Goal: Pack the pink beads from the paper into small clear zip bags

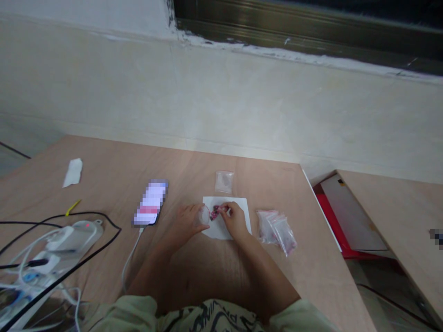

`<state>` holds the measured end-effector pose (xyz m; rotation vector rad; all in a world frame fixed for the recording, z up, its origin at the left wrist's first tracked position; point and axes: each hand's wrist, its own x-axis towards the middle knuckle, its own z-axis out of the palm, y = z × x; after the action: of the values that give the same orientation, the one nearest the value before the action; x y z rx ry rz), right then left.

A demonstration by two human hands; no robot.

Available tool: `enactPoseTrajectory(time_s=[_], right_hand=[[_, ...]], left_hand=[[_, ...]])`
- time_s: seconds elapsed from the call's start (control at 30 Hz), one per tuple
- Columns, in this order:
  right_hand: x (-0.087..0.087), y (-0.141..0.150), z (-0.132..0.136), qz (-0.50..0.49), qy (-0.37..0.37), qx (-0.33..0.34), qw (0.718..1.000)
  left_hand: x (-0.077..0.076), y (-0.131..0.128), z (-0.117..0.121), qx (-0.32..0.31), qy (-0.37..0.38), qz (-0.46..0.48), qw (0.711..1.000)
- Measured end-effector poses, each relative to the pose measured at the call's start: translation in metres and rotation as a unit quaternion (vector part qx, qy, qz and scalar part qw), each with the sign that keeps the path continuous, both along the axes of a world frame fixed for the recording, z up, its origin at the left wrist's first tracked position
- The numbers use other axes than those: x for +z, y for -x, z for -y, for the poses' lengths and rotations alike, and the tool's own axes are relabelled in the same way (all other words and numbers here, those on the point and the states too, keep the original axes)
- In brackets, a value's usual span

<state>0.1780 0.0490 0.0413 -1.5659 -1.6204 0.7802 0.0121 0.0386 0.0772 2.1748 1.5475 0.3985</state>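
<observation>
Both my hands rest on a white sheet of paper [238, 205] lying on the wooden table [114, 170]. My left hand [188, 220] is curled beside a small clear round thing [203, 216], touching it. My right hand [235, 219] is pinched on a small pink and dark beaded piece [215, 212] at the sheet's middle. A thin pink thread seems to run from the piece to the left hand. What exactly the piece is stays too small to tell.
A small clear bag [224, 181] lies behind the sheet; several clear bags with pink contents [277, 227] lie to its right. A phone [151, 204] on a white cable, a power strip [74, 237] with wires, a white scrap [73, 172]. The table's right edge drops off.
</observation>
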Motion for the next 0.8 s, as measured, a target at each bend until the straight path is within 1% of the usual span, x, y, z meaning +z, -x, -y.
enactPoseTrajectory(time_s=[0.07,0.1,0.13,0.23,0.27,0.37,0.47,0.6,0.7,0.73,0.8], right_hand=[[0.005,0.006,0.004,-0.051,-0.013,0.046,0.998],[0.007,0.007,0.005,-0.065,-0.011,0.054,0.996],[0.007,0.008,0.005,-0.067,-0.006,0.047,0.997],[0.000,0.003,0.000,-0.013,0.007,-0.010,1.000],[-0.004,0.000,-0.004,0.013,0.010,-0.014,1.000],[-0.013,-0.008,-0.013,0.067,0.028,0.033,0.997],[-0.016,-0.012,-0.018,0.077,0.046,0.069,0.994],[-0.005,-0.009,-0.014,0.053,0.036,0.047,0.997],[0.006,-0.001,-0.007,0.006,0.011,0.066,0.998],[0.007,0.002,-0.005,-0.004,0.004,0.071,0.997],[0.006,0.006,-0.002,0.000,-0.002,0.053,0.999]], left_hand=[[0.002,-0.004,-0.001,0.011,0.011,-0.015,1.000],[0.004,-0.005,-0.001,0.014,0.015,-0.018,1.000],[0.005,-0.006,-0.001,0.017,0.018,-0.018,1.000],[0.005,-0.004,-0.001,0.019,0.024,-0.015,0.999],[0.004,-0.002,-0.001,0.019,0.024,-0.012,0.999],[-0.002,0.002,0.000,0.020,0.020,0.005,1.000],[-0.005,0.004,0.000,0.020,0.019,0.013,1.000],[-0.008,0.002,-0.001,0.024,0.023,0.006,0.999],[-0.014,-0.001,-0.003,0.024,0.019,0.000,1.000],[-0.016,-0.002,-0.003,0.022,0.017,-0.001,1.000],[-0.018,-0.003,-0.004,0.019,0.011,0.000,1.000]])
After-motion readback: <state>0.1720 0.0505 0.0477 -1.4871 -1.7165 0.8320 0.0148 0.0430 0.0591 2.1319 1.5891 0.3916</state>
